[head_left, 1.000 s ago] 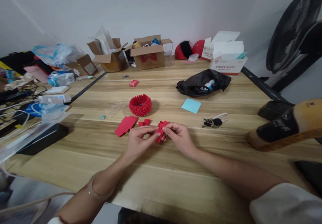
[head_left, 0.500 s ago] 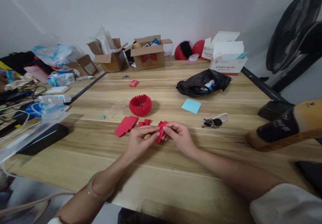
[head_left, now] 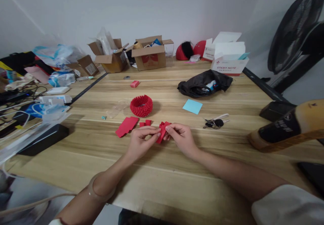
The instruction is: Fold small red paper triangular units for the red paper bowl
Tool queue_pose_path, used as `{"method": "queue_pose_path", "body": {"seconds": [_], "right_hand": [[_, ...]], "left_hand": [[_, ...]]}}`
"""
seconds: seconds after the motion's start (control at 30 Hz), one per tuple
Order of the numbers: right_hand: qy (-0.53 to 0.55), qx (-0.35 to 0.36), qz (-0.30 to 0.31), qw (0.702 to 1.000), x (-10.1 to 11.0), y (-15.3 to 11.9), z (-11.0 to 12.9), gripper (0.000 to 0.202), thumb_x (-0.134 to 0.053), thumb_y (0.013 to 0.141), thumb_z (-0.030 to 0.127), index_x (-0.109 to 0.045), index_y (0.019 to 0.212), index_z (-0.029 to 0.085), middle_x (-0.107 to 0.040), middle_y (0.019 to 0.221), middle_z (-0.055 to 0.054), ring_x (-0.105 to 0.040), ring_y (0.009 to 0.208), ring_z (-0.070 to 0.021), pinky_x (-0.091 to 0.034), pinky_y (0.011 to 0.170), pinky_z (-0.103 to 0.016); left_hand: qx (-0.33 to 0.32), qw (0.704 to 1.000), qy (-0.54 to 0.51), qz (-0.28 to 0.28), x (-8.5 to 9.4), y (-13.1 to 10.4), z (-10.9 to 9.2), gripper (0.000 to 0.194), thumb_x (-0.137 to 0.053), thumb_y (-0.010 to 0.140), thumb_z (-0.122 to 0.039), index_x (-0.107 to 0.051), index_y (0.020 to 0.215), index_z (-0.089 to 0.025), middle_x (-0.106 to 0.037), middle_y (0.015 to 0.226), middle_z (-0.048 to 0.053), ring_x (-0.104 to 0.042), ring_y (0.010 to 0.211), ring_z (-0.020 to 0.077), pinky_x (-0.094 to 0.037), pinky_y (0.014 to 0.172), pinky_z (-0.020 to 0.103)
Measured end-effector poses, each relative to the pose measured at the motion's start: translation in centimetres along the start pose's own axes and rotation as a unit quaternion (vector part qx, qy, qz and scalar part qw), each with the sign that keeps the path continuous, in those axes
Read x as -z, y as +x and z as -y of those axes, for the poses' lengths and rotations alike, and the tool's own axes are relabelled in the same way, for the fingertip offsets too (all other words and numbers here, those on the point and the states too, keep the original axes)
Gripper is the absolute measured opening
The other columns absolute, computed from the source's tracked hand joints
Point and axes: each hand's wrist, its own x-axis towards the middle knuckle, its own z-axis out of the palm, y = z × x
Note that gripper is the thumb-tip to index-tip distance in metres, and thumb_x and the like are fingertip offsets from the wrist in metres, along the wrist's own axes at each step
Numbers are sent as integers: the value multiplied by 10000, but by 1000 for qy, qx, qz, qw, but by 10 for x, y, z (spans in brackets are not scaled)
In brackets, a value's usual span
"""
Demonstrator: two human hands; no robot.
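Observation:
A small folded piece of red paper (head_left: 161, 134) is pinched between both my hands, just above the wooden table. My left hand (head_left: 143, 141) grips its left side with thumb and forefinger. On the right side, the thumb and fingers of my right hand (head_left: 182, 140) close on the same paper. Beyond my left hand lie some small red paper pieces (head_left: 145, 123) and a stack of red paper sheets (head_left: 127, 126). Behind them stands a round red bowl shape (head_left: 141, 106) built of many folded paper pieces.
A light blue paper sheet (head_left: 192, 106), keys (head_left: 213, 122) and a black plastic bag (head_left: 205, 83) lie to the right. Near the right edge is a large bottle (head_left: 286, 125). Cardboard boxes (head_left: 149, 57) stand along the wall. A black box (head_left: 44, 140) lies at left.
My right thumb and fingers have shifted very slightly to the right on the red paper. My left hand and the things on the table stay where they were.

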Motion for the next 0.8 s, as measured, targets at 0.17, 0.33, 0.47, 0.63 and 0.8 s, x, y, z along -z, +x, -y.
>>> {"method": "queue_pose_path", "body": {"seconds": [0.17, 0.33, 0.47, 0.63, 0.8], "right_hand": [[11, -7, -2, 1000, 0, 1, 1, 306, -675, 786, 470, -686, 745, 167, -671, 619, -23, -610, 555, -120, -488, 552, -247], [4, 1, 1, 1000, 0, 1, 1, 323, -667, 791, 474, -667, 705, 163, -664, 605, -20, -603, 541, -118, -491, 558, -252], [-20, -15, 28, 999, 0, 1, 2, 351, -685, 763, 497, -657, 674, 158, -662, 586, -20, -603, 535, -117, -493, 548, -247], [-18, -19, 46, 999, 0, 1, 5, 369, -684, 759, 504, -624, 627, 165, -665, 593, -18, -614, 525, -116, -499, 532, -247], [-35, -36, 60, 997, -1, 1, 2, 367, -686, 751, 506, -630, 628, 165, -647, 543, -8, -599, 496, -108, -477, 505, -233]], "left_hand": [[7, 1000, 7, -10, 0, 0, -1, 108, -715, 753, -193, -785, 829, -223, -767, 834, 85, -719, 758, 199, -607, 732, 338], [2, 1000, 4, -12, 0, 0, -1, 101, -717, 746, -189, -786, 817, -208, -767, 835, 85, -720, 750, 189, -603, 730, 309], [-5, 1000, 11, -20, -1, 0, -1, 78, -719, 752, -211, -786, 792, -207, -764, 808, 87, -715, 727, 187, -597, 694, 301], [-9, 1000, 8, -22, -2, 0, 0, 74, -714, 757, -222, -784, 782, -217, -762, 795, 83, -711, 716, 182, -595, 680, 302], [-8, 1000, 17, -25, -1, -1, 0, 78, -712, 761, -240, -783, 784, -218, -764, 818, 86, -711, 728, 186, -597, 706, 320]]}}
